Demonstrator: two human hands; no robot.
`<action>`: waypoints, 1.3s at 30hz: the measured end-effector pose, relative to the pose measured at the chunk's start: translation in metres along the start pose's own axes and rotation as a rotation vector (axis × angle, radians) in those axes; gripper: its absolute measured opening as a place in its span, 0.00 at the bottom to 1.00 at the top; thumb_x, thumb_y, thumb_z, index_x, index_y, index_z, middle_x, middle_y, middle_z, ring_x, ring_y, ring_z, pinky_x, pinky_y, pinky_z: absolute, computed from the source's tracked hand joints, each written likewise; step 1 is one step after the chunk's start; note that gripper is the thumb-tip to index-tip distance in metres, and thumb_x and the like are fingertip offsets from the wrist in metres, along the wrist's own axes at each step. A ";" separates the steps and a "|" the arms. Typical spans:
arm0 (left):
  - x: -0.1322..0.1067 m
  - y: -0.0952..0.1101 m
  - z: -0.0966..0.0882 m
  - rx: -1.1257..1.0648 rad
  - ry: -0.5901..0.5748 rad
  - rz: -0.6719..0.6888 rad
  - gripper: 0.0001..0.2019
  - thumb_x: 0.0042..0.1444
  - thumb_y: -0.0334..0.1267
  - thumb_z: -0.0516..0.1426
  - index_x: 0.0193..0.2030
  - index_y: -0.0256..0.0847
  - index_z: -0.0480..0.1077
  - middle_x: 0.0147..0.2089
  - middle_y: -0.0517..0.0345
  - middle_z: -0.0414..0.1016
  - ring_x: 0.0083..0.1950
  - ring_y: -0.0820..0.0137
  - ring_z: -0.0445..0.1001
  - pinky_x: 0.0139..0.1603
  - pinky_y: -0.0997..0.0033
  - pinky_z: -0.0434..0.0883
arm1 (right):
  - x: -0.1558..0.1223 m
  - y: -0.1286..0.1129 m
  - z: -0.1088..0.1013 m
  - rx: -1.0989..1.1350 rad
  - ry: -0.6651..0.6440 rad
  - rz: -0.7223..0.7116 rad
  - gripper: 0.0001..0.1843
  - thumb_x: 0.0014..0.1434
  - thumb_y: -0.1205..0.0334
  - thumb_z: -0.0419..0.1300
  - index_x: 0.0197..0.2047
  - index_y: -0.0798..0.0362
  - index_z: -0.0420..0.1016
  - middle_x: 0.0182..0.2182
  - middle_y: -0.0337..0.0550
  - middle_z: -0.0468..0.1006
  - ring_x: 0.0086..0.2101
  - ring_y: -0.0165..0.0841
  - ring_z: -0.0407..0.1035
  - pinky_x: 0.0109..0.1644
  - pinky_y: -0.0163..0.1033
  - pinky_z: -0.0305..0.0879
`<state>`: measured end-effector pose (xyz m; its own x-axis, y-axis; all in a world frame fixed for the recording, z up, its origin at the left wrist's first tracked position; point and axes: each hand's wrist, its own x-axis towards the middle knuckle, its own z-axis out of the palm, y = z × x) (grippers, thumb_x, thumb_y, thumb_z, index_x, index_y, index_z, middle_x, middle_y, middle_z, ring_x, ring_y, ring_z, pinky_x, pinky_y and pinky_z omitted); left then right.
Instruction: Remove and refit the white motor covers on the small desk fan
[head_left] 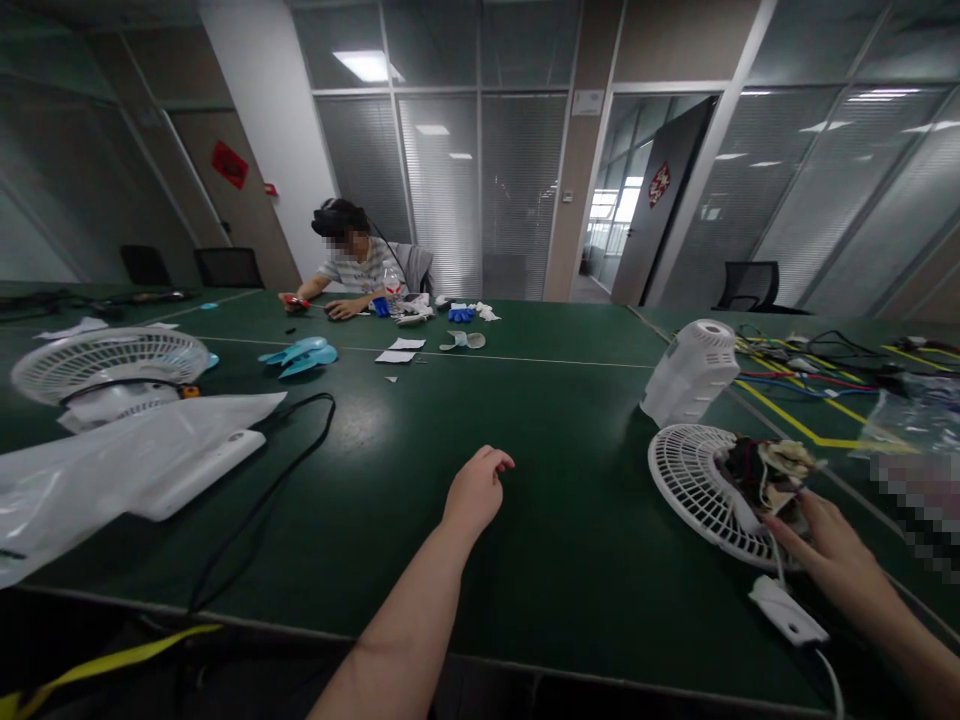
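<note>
My left hand (475,490) rests on the green table (540,480) with its fingers curled loosely under; nothing shows in it. My right hand (829,540) lies at the near edge of a white fan grille (690,485), fingers stretched toward the exposed motor and wires (769,470) sitting on that grille. A white fan housing (691,372) stands just behind the grille. A small white plug or switch part (787,610) on a cable lies below my right hand.
At the left lie another white fan grille (105,360), a white fan base under clear plastic (150,450) and a black cable (285,480). Blue fan blades (300,356) sit mid-table. A person (349,265) works at the far end. Coloured cables (817,375) lie at the right.
</note>
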<state>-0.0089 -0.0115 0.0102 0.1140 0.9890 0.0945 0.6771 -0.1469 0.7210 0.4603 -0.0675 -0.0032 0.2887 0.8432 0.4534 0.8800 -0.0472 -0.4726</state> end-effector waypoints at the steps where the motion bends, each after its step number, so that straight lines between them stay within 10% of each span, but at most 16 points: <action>1: 0.000 -0.001 0.000 0.000 -0.005 0.000 0.20 0.55 0.25 0.46 0.45 0.48 0.73 0.49 0.58 0.72 0.48 0.67 0.72 0.48 0.66 0.72 | -0.002 -0.009 0.002 -0.034 -0.027 -0.002 0.39 0.51 0.32 0.50 0.57 0.49 0.67 0.54 0.62 0.70 0.57 0.59 0.62 0.61 0.61 0.58; 12: -0.002 0.005 0.002 0.018 -0.012 0.091 0.20 0.54 0.27 0.52 0.51 0.50 0.71 0.56 0.59 0.69 0.52 0.67 0.71 0.51 0.67 0.71 | -0.015 -0.113 0.033 -0.128 -0.269 -0.352 0.31 0.63 0.43 0.47 0.60 0.54 0.66 0.57 0.54 0.68 0.57 0.48 0.60 0.60 0.57 0.58; 24: 0.003 -0.003 0.008 0.073 0.060 0.170 0.35 0.53 0.54 0.59 0.66 0.49 0.57 0.69 0.51 0.49 0.68 0.55 0.55 0.65 0.55 0.59 | -0.027 -0.223 0.057 -0.025 -0.401 -0.520 0.30 0.64 0.44 0.47 0.62 0.50 0.65 0.58 0.50 0.68 0.57 0.48 0.60 0.60 0.57 0.60; 33: 0.005 -0.003 0.008 0.045 0.089 0.120 0.28 0.57 0.53 0.55 0.64 0.49 0.60 0.67 0.51 0.53 0.66 0.57 0.58 0.64 0.57 0.61 | -0.010 -0.206 0.060 0.313 -0.445 -0.385 0.25 0.67 0.48 0.44 0.61 0.49 0.66 0.54 0.46 0.73 0.53 0.40 0.66 0.56 0.48 0.64; 39: 0.005 -0.001 0.008 0.038 0.119 0.100 0.27 0.55 0.51 0.58 0.61 0.49 0.63 0.64 0.52 0.56 0.63 0.58 0.61 0.62 0.58 0.63 | 0.073 -0.137 0.081 0.361 0.137 0.035 0.36 0.56 0.43 0.56 0.60 0.58 0.61 0.53 0.58 0.69 0.52 0.46 0.65 0.54 0.52 0.63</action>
<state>-0.0031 -0.0066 0.0044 0.0971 0.9643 0.2465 0.6942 -0.2431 0.6775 0.3300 0.0442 0.0332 0.3850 0.7640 0.5177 0.6864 0.1380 -0.7140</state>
